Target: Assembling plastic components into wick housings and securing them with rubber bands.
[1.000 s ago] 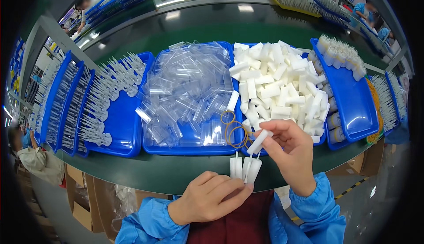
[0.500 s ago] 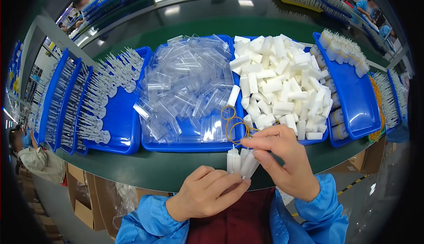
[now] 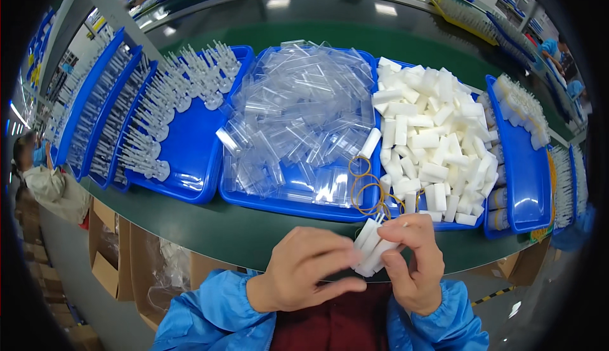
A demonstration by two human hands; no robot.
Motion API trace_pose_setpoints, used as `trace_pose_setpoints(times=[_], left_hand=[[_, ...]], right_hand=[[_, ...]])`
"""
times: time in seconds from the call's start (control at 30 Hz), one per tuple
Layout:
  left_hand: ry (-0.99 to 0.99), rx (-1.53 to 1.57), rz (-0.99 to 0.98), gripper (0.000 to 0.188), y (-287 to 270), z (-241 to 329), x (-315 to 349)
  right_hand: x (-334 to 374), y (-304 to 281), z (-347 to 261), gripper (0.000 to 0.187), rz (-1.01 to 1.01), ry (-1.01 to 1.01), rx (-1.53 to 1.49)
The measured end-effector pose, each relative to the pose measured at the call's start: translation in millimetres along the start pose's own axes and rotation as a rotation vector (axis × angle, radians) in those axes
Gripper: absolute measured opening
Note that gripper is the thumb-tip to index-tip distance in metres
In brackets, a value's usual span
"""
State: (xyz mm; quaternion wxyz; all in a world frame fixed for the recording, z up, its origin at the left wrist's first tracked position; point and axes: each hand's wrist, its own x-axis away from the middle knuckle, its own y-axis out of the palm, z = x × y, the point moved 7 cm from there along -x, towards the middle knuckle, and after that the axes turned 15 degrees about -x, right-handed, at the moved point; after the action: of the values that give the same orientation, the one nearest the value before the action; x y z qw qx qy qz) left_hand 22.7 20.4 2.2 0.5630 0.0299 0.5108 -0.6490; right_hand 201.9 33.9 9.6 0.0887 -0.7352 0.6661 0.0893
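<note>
Between my hands, in front of the trays, is a small bundle of white pieces (image 3: 374, 252) with thin white stems sticking up. My right hand (image 3: 419, 265) grips it from the right side, thumb and fingers bent around it. Just left of it, my left hand (image 3: 307, 265) has its fingers and thumb apart, the fingertips smeared by motion near the bundle. Several yellow rubber bands (image 3: 360, 207) lie over the edges of two blue trays, just beyond the bundle. Clear plastic sleeves (image 3: 298, 103) fill one tray; white foam-like blocks (image 3: 431, 138) heap up in the other.
At the left, a blue tray (image 3: 190, 154) holds rows of upright white stemmed parts (image 3: 143, 148), with more loaded trays leaning beside it. Another blue tray (image 3: 523, 167) with banded bundles (image 3: 520, 106) sits at the right. Cardboard boxes (image 3: 111, 249) stand below the green table (image 3: 184, 227).
The view has shifted, so the trays sit further right. My left hand has loosened from the bundle and its fingers have spread. My right hand has moved from the rubber bands onto the bundle.
</note>
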Motion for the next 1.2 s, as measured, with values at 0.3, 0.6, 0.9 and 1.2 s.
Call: trace_pose_setpoints(times=[0.3,0.6,0.9,1.2], left_hand=[[-0.645,1.126,-0.181,0.046,23.1,-32.2,40.2],[-0.712,0.809,0.227,0.042,-42.9,-73.4,68.6],[-0.678,0.68,0.258,0.04,-49.9,-69.7,65.5],[-0.672,0.676,0.145,0.036,-20.9,-55.6,44.9]], right_hand=[[-9.6,37.2,2.0,0.035,-0.411,-0.286,0.178],[-70.0,97.5,14.7,0.036,-0.524,-0.427,0.634],[-83.2,102.9,11.4,0.028,-0.666,-0.285,0.667],[-54.6,23.5,-6.6,0.022,-0.158,0.307,-0.003]])
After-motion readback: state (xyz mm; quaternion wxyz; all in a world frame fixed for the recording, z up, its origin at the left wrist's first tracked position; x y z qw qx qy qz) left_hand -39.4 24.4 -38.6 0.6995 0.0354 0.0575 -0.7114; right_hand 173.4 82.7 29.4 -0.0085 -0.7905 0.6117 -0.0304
